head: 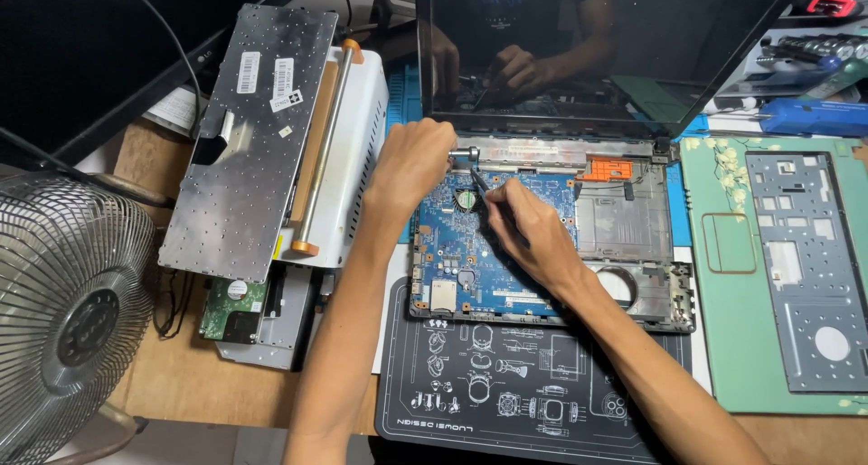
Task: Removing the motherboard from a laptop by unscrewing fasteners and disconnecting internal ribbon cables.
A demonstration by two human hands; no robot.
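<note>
Right hand (529, 230) fingers pinch a dark screwdriver (482, 192) on the blue motherboard (493, 262) inside the opened laptop base (633, 221), left hand (414, 162) fingers curled shut at the hinge; a slipping tip could, I judge, gouge the board.

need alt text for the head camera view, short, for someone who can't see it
A person's right hand holds a dark slim tool to the blue motherboard of an opened laptop, while the left hand rests at the hinge edge. A removed keyboard lies face down to the left, near a fan.
</note>
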